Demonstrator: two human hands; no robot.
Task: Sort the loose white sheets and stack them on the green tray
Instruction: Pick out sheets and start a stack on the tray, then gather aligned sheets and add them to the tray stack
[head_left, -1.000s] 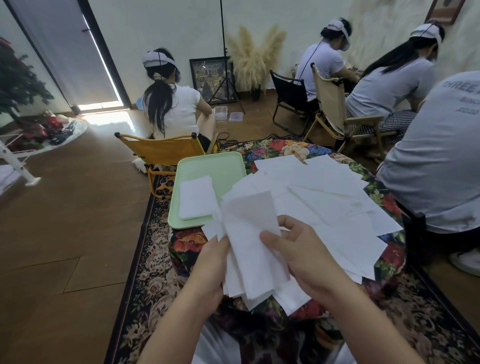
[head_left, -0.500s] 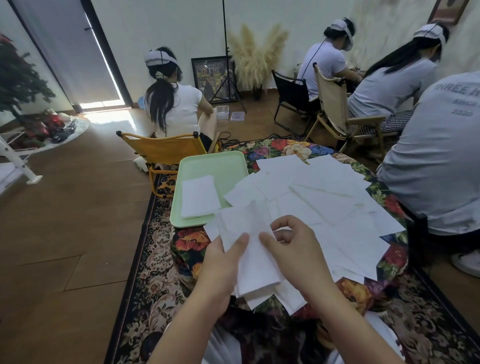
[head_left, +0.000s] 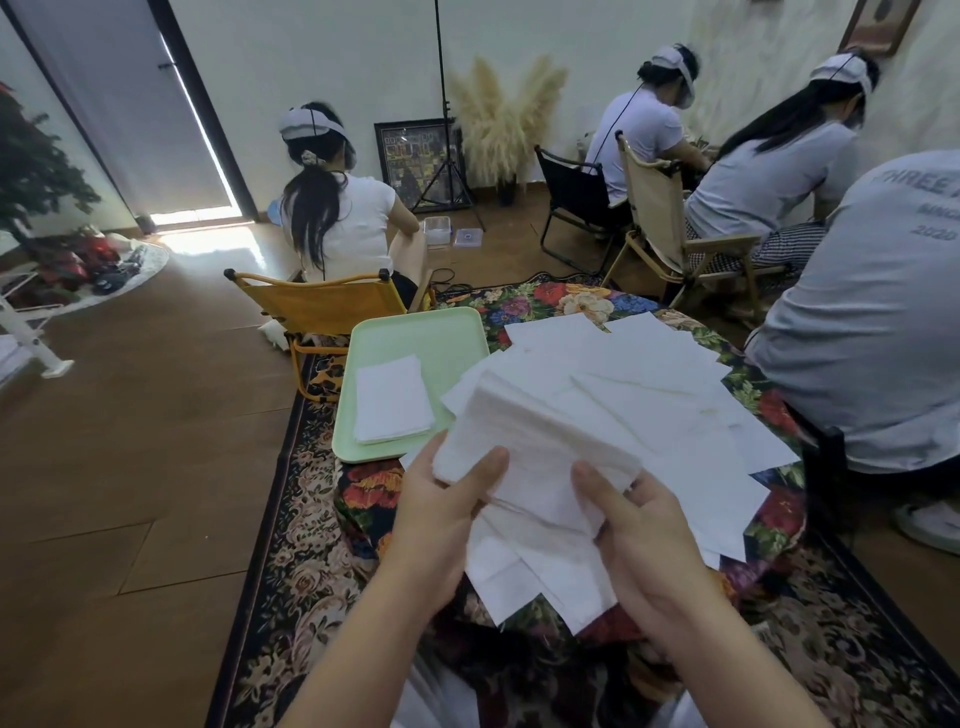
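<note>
Both hands are gripping a small bundle of white sheets (head_left: 540, 452), left hand (head_left: 441, 514) and right hand (head_left: 644, 535) pinching its near edge; green tray (head_left: 415, 332) is sitting at about 11 o'clock, closer to the left hand, bundle's long axis pointing toward 1 o'clock

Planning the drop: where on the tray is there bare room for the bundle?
Tray: bare along the far end and the right side of the stack. Crowded: loose sheets cover the table right of it. Both hands grip the bundle.
</note>
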